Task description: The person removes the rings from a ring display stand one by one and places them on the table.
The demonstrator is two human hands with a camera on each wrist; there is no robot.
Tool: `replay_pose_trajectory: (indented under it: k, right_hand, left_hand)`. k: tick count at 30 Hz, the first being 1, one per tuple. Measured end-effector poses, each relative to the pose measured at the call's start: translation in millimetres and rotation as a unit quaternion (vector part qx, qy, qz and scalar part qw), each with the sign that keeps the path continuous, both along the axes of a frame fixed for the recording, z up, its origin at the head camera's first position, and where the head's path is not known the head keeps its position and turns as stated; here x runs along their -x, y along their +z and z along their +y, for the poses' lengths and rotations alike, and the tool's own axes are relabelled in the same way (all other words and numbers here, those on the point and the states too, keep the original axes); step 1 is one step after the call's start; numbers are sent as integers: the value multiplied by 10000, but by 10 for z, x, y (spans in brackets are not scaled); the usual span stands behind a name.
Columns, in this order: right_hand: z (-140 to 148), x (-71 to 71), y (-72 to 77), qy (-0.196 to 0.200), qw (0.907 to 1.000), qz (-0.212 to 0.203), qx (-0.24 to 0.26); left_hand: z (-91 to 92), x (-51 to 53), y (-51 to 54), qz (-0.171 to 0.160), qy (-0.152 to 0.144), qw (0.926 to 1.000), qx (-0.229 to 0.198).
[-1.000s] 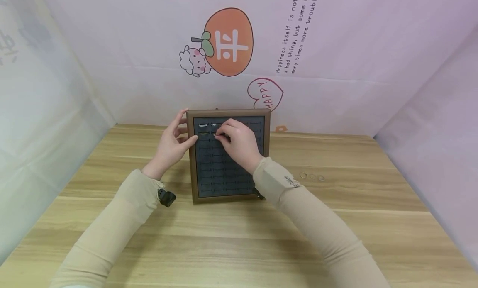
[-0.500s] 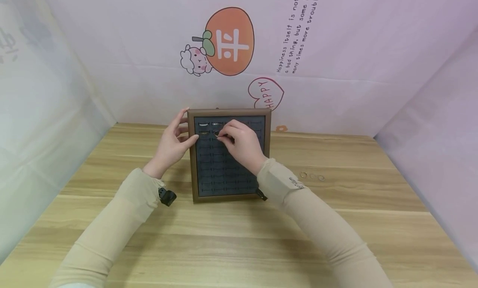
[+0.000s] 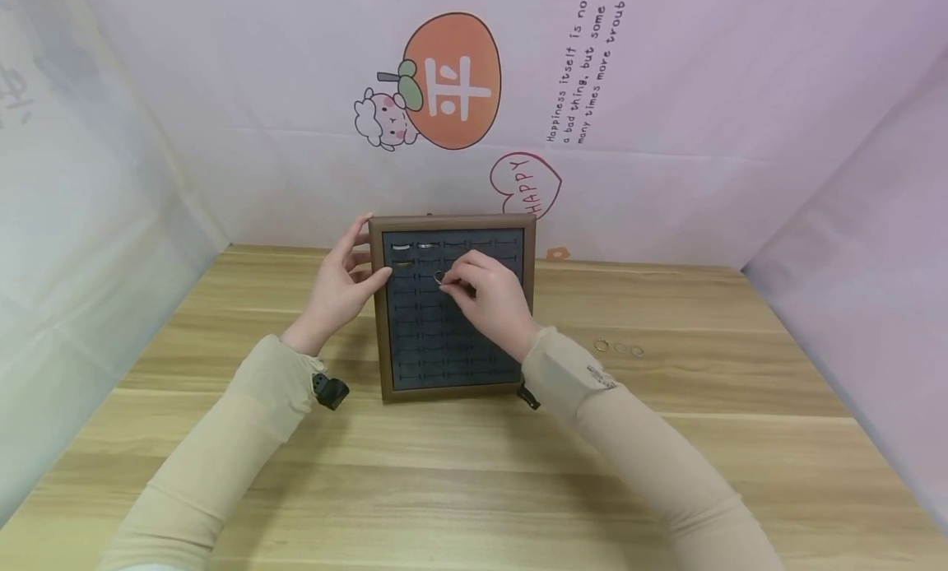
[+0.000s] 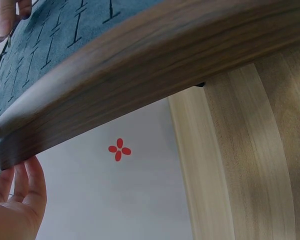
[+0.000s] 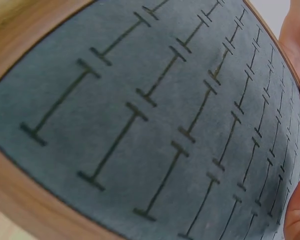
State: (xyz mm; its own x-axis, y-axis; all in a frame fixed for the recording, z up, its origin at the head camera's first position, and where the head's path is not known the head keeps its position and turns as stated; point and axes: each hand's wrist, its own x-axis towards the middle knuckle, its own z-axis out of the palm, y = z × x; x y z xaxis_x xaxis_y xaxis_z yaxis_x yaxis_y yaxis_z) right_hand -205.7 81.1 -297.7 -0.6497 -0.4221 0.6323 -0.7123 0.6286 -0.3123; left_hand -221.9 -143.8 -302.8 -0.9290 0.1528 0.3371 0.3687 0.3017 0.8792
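Observation:
A wood-framed ring display board (image 3: 459, 395) with a dark slotted pad leans upright on the table. My left hand (image 3: 341, 291) grips its left edge near the top, thumb on the front and fingers behind; those fingers also show in the left wrist view (image 4: 20, 195). My right hand (image 3: 492, 298) pinches a ring (image 3: 439, 277) between thumb and fingertips, just in front of the pad. In the left wrist view that ring (image 4: 1, 46) hangs apart from the slots. Two silvery rings (image 3: 428, 245) sit in the top row, and a gold ring (image 3: 402, 264) below at the left.
Three loose rings (image 3: 620, 348) lie in a row on the wooden table (image 3: 696, 456), right of the board. A printed cloth (image 3: 652, 192) hangs close behind the board, with more cloth at both sides.
The ring in my right hand has come out of the second-row slot. That hand has moved down and to the right with it. My left hand keeps its grip on the frame.

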Motion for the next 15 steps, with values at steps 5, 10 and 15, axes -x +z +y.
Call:
replay_pose_trajectory:
  k: [5,10,15]
  right_hand:
    - [78,-35,-33,59,10000,-23,10]
    - [164,-70,-90,159,9998,88,3]
    - [259,-114,-132,261,9996,95,37]
  left_hand:
    - [5,-10,9,-29,-17,10000,-1]
    - [7,-12,10,-41,-29,10000,-13]
    - [-4,-3,-6,-24,-9,10000,-14]
